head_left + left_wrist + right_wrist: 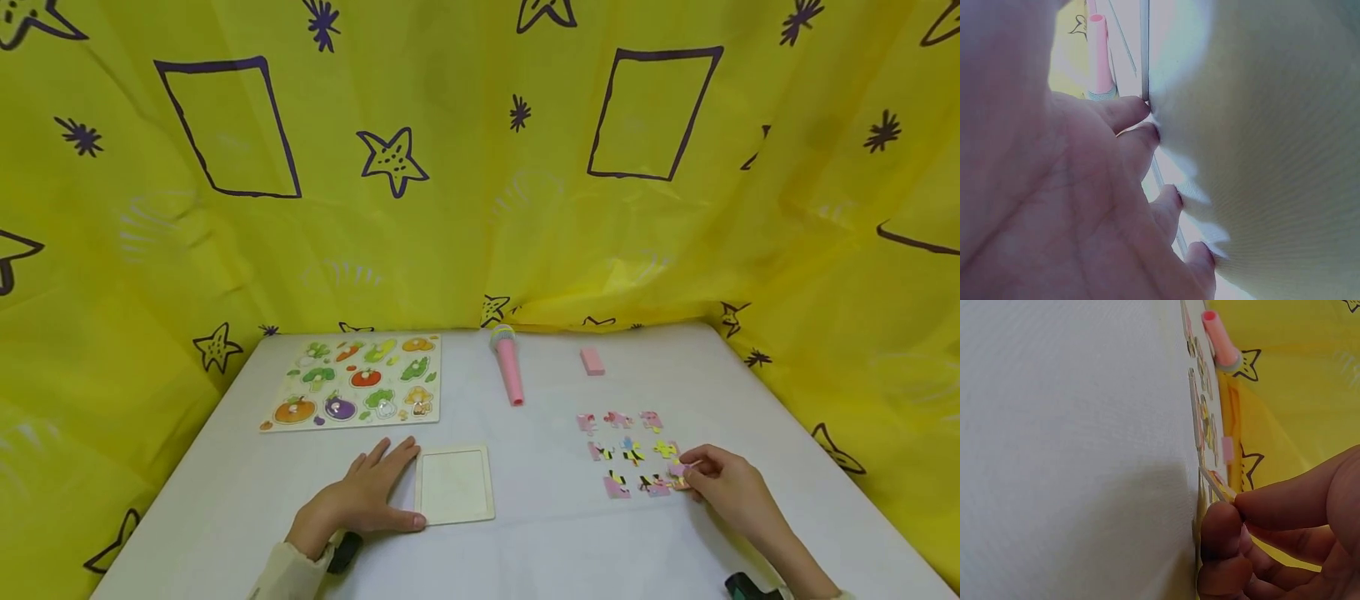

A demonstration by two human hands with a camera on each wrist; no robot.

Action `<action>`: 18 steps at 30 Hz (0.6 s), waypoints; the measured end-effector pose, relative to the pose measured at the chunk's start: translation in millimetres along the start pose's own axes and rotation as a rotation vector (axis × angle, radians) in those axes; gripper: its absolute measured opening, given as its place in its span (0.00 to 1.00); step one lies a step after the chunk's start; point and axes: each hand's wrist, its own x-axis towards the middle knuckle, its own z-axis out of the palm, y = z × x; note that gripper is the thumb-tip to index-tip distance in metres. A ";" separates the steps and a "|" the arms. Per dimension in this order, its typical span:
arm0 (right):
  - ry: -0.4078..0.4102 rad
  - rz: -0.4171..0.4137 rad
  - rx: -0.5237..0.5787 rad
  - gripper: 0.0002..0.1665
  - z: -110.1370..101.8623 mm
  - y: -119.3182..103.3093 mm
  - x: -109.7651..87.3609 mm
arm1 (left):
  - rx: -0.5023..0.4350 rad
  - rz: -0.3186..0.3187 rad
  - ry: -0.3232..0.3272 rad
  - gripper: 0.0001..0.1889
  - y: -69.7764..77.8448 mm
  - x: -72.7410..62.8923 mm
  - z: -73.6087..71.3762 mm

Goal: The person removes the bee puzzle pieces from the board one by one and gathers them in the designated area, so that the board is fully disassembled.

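My left hand [360, 498] lies on the table with fingers spread, its thumb and a fingertip at the left edge of a square wooden puzzle tray [453, 486]. The tray holds no pieces. At the right, my right hand [731, 487] pinches a thin jigsaw piece [1215, 486] between thumb and fingers, and the piece is tilted up from the table. Several other pink and yellow jigsaw pieces [632, 452] lie in loose rows just left of that hand. In the left wrist view the left fingertips [1141, 109] rest on the white surface.
A vegetable peg puzzle board [360, 379] lies at the back left. A pink toy microphone [510, 371] stretches along the back middle, and a pink block [592, 362] sits right of it. Yellow patterned curtain [480, 208] closes off the white table [547, 533] behind and on both sides.
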 end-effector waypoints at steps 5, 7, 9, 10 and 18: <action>-0.030 0.034 -0.033 0.11 1.5 2.7 2.8 | -0.013 -0.006 0.021 0.55 2.7 -1.5 0.7; -0.032 0.032 -0.056 0.11 1.9 4.7 2.8 | -0.019 -0.003 0.023 0.53 3.9 -1.8 1.6; -0.032 0.025 -0.081 0.10 1.7 6.3 3.4 | -0.024 0.002 0.031 0.51 4.3 -1.8 2.9; -0.030 0.021 -0.092 0.10 1.6 6.8 3.9 | -0.026 0.004 0.039 0.49 3.9 -1.6 3.5; -0.031 -0.028 -0.149 0.09 2.3 12.3 7.2 | -0.046 0.004 0.188 0.41 3.7 3.5 -0.2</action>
